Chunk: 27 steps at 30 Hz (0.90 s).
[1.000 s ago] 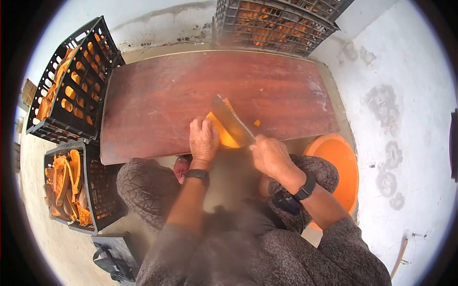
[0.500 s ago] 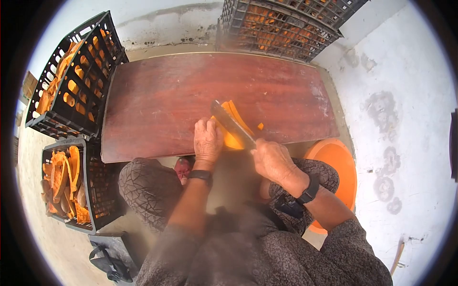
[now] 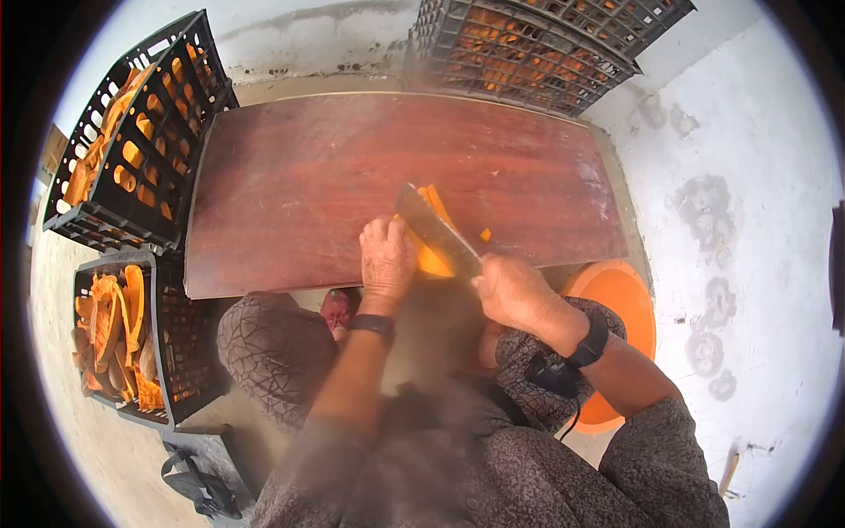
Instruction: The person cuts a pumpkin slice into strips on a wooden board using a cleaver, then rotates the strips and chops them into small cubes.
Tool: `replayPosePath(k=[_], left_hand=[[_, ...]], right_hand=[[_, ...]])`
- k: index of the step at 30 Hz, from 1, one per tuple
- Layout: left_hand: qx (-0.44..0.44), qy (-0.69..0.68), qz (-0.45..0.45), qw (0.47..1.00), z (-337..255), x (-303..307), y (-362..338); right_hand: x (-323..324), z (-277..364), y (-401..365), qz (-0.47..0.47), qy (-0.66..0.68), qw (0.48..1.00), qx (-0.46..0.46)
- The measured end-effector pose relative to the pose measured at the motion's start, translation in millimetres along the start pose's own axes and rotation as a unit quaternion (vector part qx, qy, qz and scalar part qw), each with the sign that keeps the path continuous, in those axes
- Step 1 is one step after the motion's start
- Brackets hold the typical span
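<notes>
An orange pumpkin piece (image 3: 433, 260) lies near the front edge of the red-brown wooden board (image 3: 352, 167). My left hand (image 3: 385, 257) presses down on its left side, fingers curled over it. My right hand (image 3: 510, 290) grips the handle of a broad cleaver (image 3: 436, 229), whose blade slants across the pumpkin piece from upper left to lower right. A small orange scrap (image 3: 485, 234) lies on the board just right of the blade.
Black plastic crates with orange pumpkin slices stand at the left (image 3: 132, 141), lower left (image 3: 123, 339) and back (image 3: 537, 44). An orange basin (image 3: 629, 308) sits on the floor to the right, below the board. A white wall runs along the right.
The cleaver and my right hand have shifted slightly right and down along the pumpkin piece. A thin slice stands beside the blade. My left hand stays on the piece.
</notes>
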<state>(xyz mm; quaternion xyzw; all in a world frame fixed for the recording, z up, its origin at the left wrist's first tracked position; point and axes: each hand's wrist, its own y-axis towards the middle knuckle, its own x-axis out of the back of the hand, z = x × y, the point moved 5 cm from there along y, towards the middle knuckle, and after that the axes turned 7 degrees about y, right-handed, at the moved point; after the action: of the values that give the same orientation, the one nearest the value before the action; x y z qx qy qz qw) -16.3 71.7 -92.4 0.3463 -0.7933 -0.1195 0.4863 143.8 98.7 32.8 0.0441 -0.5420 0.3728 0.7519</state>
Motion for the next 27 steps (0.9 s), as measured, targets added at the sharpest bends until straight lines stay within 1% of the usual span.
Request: replayPosePath(k=[1,3,6,10,13,15,19,22,24,27], left_hand=[[-0.005,-0.007,-0.006,1.0,0,1,1],[-0.009,-0.014,-0.01,1.0,0,1,1],[-0.008,-0.013,-0.005,1.0,-1,-1,2],[-0.008,-0.018,-0.011,1.0,0,0,2],[-0.008,-0.027,-0.016,0.999,0,2,4],[-0.01,-0.032,-0.016,0.999,0,2,4],[-0.017,-0.023,-0.019,0.999,-1,2,6],[-0.018,-0.018,-0.015,1.0,-2,2,4],[-0.015,-0.016,-0.014,1.0,-3,1,3],[-0.009,-0.013,-0.021,1.0,-1,1,4]], right_hand=[[3,2,3,0.002,0.0,1.0,0.0],[9,5,7,0.028,-0.008,0.999,-0.033],[13,8,15,0.053,-0.027,0.996,-0.059],[9,9,20,0.047,-0.042,0.997,-0.04],[6,10,23,0.083,-0.038,0.995,-0.046],[1,7,24,0.045,-0.023,0.998,-0.037],[-10,4,35,0.035,-0.021,0.999,-0.023],[-18,6,43,0.0,-0.033,0.999,0.006],[-17,3,43,0.006,-0.002,1.0,-0.029],[-15,6,41,-0.012,-0.014,1.0,-0.005]])
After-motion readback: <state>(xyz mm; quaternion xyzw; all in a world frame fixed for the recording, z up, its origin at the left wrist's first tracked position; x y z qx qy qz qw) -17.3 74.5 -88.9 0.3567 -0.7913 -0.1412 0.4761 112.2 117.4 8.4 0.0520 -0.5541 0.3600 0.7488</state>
